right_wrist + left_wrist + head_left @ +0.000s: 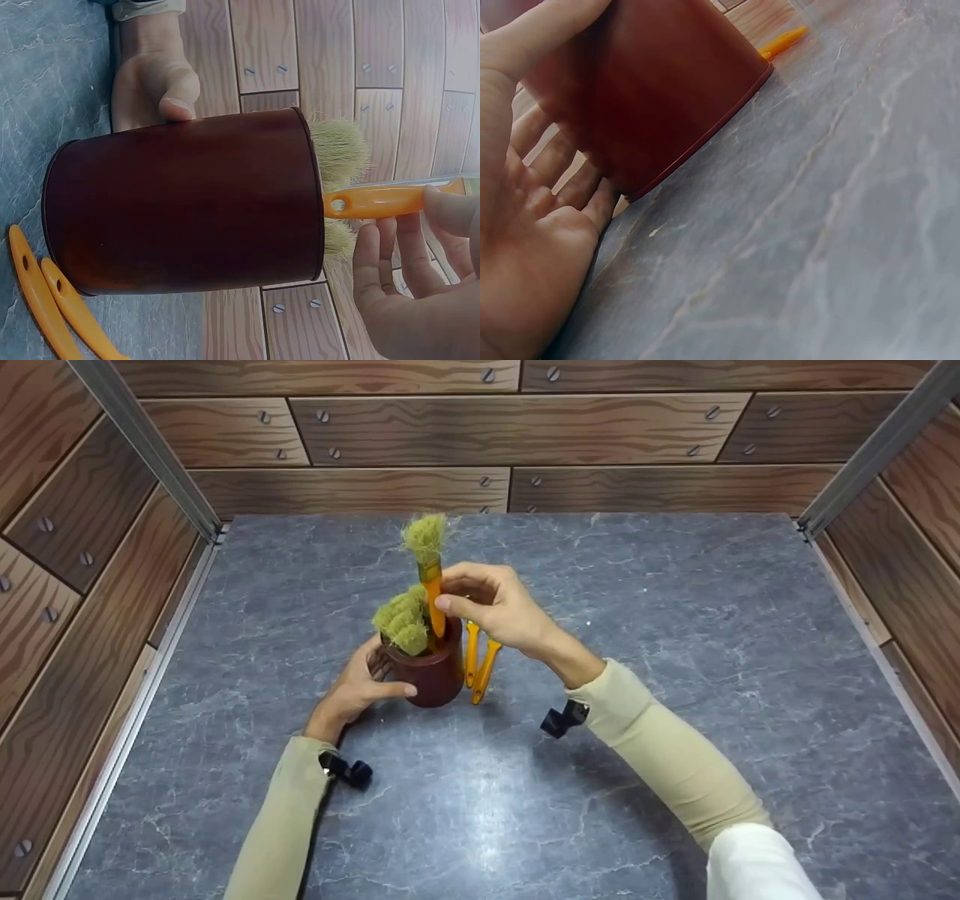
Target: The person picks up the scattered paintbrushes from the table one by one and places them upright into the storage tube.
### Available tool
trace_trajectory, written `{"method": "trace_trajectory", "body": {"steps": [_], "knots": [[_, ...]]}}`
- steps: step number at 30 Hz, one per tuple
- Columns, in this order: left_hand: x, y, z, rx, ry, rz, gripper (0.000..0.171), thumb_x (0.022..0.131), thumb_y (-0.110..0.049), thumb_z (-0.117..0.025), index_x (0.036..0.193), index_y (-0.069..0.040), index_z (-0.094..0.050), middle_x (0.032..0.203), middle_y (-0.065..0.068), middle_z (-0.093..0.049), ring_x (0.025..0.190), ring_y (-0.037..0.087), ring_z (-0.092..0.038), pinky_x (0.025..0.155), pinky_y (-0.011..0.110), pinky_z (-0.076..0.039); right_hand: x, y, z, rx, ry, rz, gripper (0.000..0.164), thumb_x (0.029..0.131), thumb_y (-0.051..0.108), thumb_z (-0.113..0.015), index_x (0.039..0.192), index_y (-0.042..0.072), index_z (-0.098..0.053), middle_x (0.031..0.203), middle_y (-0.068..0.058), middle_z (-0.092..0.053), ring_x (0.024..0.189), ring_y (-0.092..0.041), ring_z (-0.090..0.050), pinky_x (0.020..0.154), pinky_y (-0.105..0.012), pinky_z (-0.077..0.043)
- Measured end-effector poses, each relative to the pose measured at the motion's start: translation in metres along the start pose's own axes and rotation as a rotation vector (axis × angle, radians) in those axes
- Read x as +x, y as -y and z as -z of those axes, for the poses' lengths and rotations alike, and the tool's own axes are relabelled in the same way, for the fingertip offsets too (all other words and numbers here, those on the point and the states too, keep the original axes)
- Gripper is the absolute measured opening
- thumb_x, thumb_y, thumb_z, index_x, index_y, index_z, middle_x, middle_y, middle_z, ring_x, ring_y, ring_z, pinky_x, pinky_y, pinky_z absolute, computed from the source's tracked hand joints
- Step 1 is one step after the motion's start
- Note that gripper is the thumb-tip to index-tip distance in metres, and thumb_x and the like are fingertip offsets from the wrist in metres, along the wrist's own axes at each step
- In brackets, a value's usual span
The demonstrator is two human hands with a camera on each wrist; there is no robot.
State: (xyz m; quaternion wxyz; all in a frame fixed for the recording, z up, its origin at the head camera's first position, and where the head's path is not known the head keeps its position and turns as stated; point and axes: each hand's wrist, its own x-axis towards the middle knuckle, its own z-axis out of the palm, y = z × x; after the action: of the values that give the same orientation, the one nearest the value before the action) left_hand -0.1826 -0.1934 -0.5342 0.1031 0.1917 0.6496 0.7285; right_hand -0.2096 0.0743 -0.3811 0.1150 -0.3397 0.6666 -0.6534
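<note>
A dark red-brown round pot [427,679] stands on the table, with several brushes' yellow-green bristles [405,622] showing above its rim. My left hand [360,686] holds the pot from the left side, thumb on the near wall and fingers around the far side. With thumb and fingertips my right hand [506,607] pinches a paintbrush [382,201] by its orange handle, bristles upward. The handle's lower end is right at the pot's rim. Two more orange-handled brushes [79,311] lie on the table just right of the pot, their heads hidden behind my right hand in the head view.
The grey marbled table [675,607] extends around the pot. Wood-patterned panels [517,431] wall it at the back and both sides, with metal posts [150,450] in the corners. A small black camera [562,718] is strapped to each wrist.
</note>
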Motion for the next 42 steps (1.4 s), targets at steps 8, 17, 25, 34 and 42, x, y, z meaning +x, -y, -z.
{"method": "trace_trajectory", "body": {"steps": [8, 17, 25, 34, 42], "knots": [[0.000, -0.001, 0.000, 0.006, 0.001, -0.014, 0.095, 0.081, 0.002, -0.091, 0.163, -0.010, -0.043, 0.159, 0.012, -0.055, 0.150, 0.024, -0.050, 0.128, 0.035, -0.039, 0.000, -0.005, -0.004, -0.013, 0.006, -0.006, 0.029, 0.104, 0.003, -0.066, 0.131, -0.007, -0.070, 0.122, -0.014, -0.076, 0.108, -0.021, -0.073, 0.090, -0.033, -0.062], [0.000, 0.001, -0.001, 0.006, -0.005, 0.009, 0.097, 0.081, 0.002, -0.091, 0.163, -0.011, -0.042, 0.160, 0.010, -0.054, 0.151, 0.024, -0.049, 0.128, 0.034, -0.040, -0.004, -0.003, -0.001, 0.017, -0.001, -0.029, 0.028, 0.105, 0.002, -0.065, 0.131, -0.007, -0.069, 0.125, -0.018, -0.074, 0.111, -0.021, -0.072, 0.096, -0.033, -0.062], [0.000, 0.000, -0.002, -0.008, -0.017, 0.008, 0.098, 0.079, 0.004, -0.091, 0.163, -0.010, -0.043, 0.159, 0.011, -0.055, 0.151, 0.022, -0.049, 0.128, 0.034, -0.038, -0.011, -0.005, 0.008, -0.020, -0.082, -0.062, 0.023, 0.104, 0.000, -0.066, 0.125, -0.008, -0.071, 0.120, -0.018, -0.075, 0.110, -0.033, -0.073, 0.099, -0.037, -0.063], [-0.002, -0.002, 0.000, -0.011, -0.028, 0.027, 0.095, 0.080, 0.002, -0.092, 0.161, -0.012, -0.046, 0.157, 0.010, -0.057, 0.151, 0.023, -0.050, 0.129, 0.035, -0.037, -0.018, -0.024, 0.015, -0.131, -0.192, -0.107, 0.021, 0.098, 0.002, -0.073, 0.117, -0.007, -0.073, 0.119, -0.025, -0.074, 0.100, -0.019, -0.073, 0.093, -0.032, -0.063], [-0.002, -0.002, -0.001, -0.015, -0.037, 0.045, 0.098, 0.079, 0.002, -0.093, 0.163, -0.009, -0.043, 0.159, 0.011, -0.055, 0.150, 0.021, -0.050, 0.128, 0.033, -0.038, -0.028, -0.047, 0.017, -0.190, -0.256, -0.205, 0.020, 0.095, 0.002, -0.077, 0.114, -0.003, -0.075, 0.113, -0.017, -0.077, 0.099, -0.025, -0.072, 0.092, -0.034, -0.063]]}}
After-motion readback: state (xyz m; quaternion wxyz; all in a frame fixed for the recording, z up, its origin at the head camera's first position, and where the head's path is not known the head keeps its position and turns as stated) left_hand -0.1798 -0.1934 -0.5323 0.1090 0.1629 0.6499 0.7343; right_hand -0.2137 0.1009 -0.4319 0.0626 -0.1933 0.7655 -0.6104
